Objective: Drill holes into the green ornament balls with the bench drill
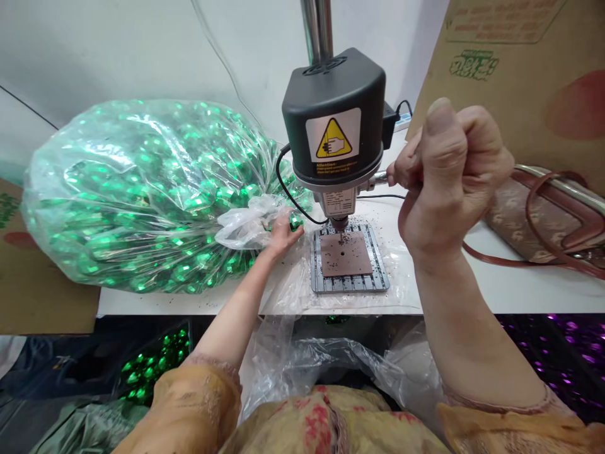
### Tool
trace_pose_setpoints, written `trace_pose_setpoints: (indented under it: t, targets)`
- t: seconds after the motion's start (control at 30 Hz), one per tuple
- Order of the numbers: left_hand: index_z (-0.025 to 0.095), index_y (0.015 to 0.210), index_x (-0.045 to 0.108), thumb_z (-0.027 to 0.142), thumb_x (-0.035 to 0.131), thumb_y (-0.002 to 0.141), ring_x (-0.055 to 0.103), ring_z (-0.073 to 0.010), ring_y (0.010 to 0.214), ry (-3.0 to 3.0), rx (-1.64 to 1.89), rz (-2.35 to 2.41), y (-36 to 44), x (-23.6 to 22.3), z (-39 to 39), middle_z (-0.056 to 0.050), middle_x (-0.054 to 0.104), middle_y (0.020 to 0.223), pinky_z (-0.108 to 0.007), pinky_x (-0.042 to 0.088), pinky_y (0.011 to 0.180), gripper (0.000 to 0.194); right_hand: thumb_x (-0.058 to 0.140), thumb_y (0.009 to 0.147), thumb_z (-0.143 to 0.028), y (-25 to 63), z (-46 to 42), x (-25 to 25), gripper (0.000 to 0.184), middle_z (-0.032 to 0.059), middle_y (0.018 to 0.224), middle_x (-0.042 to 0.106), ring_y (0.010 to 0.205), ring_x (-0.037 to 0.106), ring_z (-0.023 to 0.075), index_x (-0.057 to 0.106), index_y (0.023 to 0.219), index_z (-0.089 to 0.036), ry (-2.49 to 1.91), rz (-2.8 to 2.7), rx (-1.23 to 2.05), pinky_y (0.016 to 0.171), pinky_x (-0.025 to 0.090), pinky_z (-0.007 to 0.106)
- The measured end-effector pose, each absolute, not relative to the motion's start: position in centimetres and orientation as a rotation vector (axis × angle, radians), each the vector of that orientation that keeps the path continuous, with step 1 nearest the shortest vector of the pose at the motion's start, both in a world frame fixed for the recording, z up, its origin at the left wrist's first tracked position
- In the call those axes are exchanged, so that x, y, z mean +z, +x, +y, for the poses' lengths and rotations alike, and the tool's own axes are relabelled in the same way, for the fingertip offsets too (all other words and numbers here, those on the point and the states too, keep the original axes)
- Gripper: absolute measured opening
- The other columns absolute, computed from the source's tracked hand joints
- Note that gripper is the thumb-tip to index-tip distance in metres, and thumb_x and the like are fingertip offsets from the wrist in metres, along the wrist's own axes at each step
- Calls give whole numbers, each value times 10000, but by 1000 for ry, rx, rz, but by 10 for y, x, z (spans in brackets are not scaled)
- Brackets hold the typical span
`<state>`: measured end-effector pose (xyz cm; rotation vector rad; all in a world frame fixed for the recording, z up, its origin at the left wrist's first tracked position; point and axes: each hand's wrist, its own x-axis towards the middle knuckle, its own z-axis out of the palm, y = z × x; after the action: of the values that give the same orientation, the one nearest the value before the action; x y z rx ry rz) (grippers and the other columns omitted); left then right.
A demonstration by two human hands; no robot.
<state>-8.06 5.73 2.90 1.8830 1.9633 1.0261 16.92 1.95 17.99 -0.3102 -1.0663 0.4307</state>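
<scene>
My left hand (283, 234) is at the gathered mouth of a big clear plastic bag (151, 135), its fingers closed around a shiny green faceted bead (296, 222). The bag bulges with many such green pieces, and its whitish bunched neck partly covers the fingers. My right hand (454, 176) is wrapped in a fist around the feed handle (378, 179) of a small black bench drill press (333, 107). Under the drill, a brown square board (347, 255) with a dark hole lies on the slotted metal base (350, 287), sprinkled with dark shavings.
Cardboard boxes (524, 82) stand at the right and far left. A patterned handbag (529, 227) with a brown strap lies on the white table (165, 304) at right. Clear plastic sheeting (326, 359) hangs over the front edge. Green and purple shiny pieces (567, 353) lie below.
</scene>
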Motion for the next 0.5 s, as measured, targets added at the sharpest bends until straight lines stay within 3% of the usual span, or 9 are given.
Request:
trace_pose_setpoints:
  t: [0.13, 0.2, 0.33, 0.5]
  targets:
    - [204, 1080, 617, 540, 671, 900, 625, -179, 857, 1616, 1302, 1552, -66, 27, 15, -41, 663, 929, -303, 503, 808, 384, 604, 918, -404, 169, 19, 179, 428, -88, 527, 372, 459, 379, -21, 387, 633, -170, -319, -1077, 419, 484, 300, 195]
    - [207, 1119, 629, 620, 675, 884, 636, -175, 864, 1525, 1292, 1412, -55, 23, -2, -50, 677, 957, -296, 507, 784, 477, 605, 916, -407, 169, 19, 179, 423, -86, 533, 365, 465, 377, -19, 386, 640, -173, -326, -1071, 413, 495, 292, 204]
    - [206, 1146, 630, 582, 842, 745, 660, -187, 917, 1503, 1269, 1309, -34, 16, -14, -55, 700, 999, -306, 519, 816, 589, 598, 922, -404, 168, 18, 179, 424, -81, 540, 363, 472, 375, -13, 367, 648, -178, -339, -1074, 405, 506, 287, 210]
    - [190, 1066, 656, 457, 889, 715, 641, -178, 869, 1627, 1247, 1396, -20, 14, -8, -43, 696, 966, -301, 506, 796, 499, 575, 935, -450, 169, 17, 178, 447, -72, 551, 362, 490, 383, 2, 342, 657, -188, -378, -1109, 399, 511, 300, 223]
